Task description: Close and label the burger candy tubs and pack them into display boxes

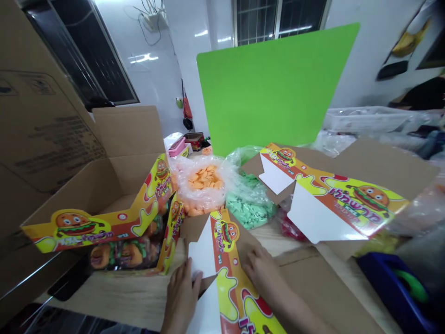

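My left hand (181, 294) rests flat, fingers stretched out, on the white inner face of an unfolded yellow burger-print candy carton (227, 269) that lies on the wooden table. My right hand (266, 273) presses flat on the same carton's brown flap at its right side, fingers extended. Just to the left stands an assembled display box (118, 225) of the same print, holding burger-shaped gummies (120, 255).
Clear bags of orange pieces (203, 181), green pieces (250, 206) and red pieces (292, 227) lie behind the carton. Another flat carton blank (333, 195) lies at right, over brown cardboard. A green board (274, 88) stands behind. Large cardboard boxes (45, 134) fill the left; a blue tape dispenser (396, 287) sits lower right.
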Tool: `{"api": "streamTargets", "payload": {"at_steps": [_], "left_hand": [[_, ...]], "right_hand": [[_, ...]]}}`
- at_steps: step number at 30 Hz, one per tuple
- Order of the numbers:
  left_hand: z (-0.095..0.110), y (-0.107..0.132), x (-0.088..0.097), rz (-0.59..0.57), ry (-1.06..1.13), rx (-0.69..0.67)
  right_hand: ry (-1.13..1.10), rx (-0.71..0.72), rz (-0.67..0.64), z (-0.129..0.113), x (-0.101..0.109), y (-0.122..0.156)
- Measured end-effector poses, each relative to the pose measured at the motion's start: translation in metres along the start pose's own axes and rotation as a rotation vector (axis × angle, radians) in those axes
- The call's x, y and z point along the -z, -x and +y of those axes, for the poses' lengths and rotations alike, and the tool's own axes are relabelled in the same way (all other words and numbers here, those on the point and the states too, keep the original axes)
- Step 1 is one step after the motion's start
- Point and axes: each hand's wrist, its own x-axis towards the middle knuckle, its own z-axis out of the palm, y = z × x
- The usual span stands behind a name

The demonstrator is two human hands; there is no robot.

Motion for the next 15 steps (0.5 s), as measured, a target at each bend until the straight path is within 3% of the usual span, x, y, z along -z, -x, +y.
{"api": "streamTargets", "payload": {"at_steps": [4, 8, 13, 15], "left_hand": [[0.002, 0.0, 0.005, -0.023, 0.037, 0.041], [0.002, 0.011, 0.016, -0.048, 0.07, 0.046], [-0.001, 0.017, 0.061, 0.021, 0.31, 0.042], [-0.002, 0.013, 0.084, 0.079, 0.311, -0.121]], "right_hand": [[-0.171, -0.188, -0.069, -0.002, -0.008, 0.023], [-0.493, -0.228, -0.183, -0.014, -0.007, 0.026], [-0.903, -0.156, -0.304, -0.019, 0.009, 0.025], [-1.075, -0.158, -0.288, -0.023, 0.026, 0.022]]}}
